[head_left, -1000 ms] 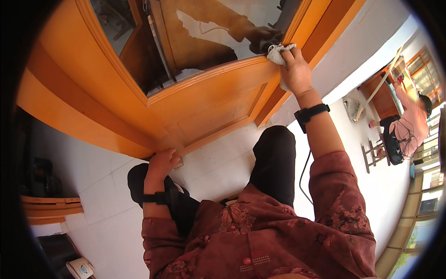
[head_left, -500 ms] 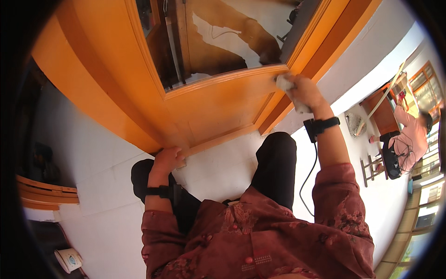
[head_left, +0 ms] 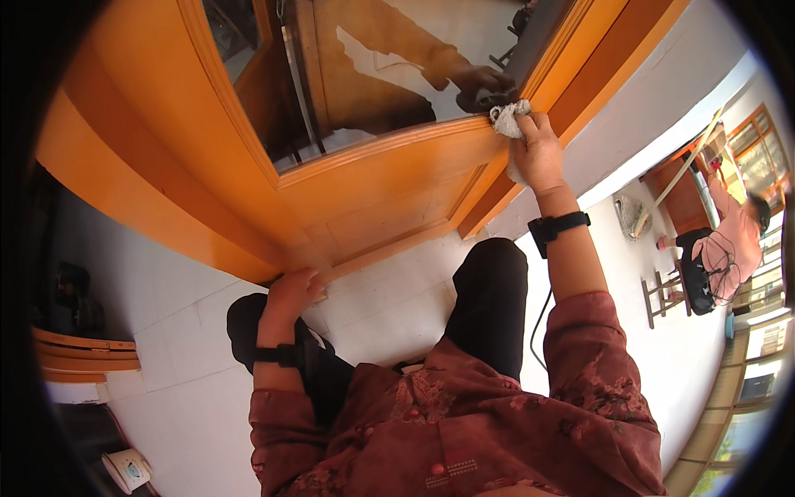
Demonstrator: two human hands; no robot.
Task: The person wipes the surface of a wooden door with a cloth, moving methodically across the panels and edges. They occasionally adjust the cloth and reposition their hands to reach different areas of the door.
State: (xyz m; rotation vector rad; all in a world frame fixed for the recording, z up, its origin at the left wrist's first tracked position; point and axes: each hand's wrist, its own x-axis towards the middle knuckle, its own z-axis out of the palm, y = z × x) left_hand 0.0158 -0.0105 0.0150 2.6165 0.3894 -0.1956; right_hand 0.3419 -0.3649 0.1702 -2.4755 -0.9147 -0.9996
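Observation:
In front of me stands an orange wooden door [head_left: 389,178] with a glass pane [head_left: 381,74] in its upper part. My right hand [head_left: 540,157] is closed around a crumpled greyish-white rag [head_left: 508,120]. It presses the rag against the frame at the pane's near right corner, and the glass mirrors hand and arm. Part of the cloth hangs below the palm. Low at the left, my left hand [head_left: 291,296] is closed on the door's edge near its bottom corner; some of its fingertips are hidden. Both wrists carry black straps.
My knees, in dark trousers, bend over a pale tiled floor [head_left: 381,319]. To the right, a person in pink [head_left: 729,253] sits on a wooden stool [head_left: 665,298]. A white tub [head_left: 127,470] stands lower left. A white wall [head_left: 629,124] adjoins the door frame.
My right hand has moved slightly up and left, bringing the rag onto the pane's corner. The door has shifted a little left in view. My left hand stays at the door's edge.

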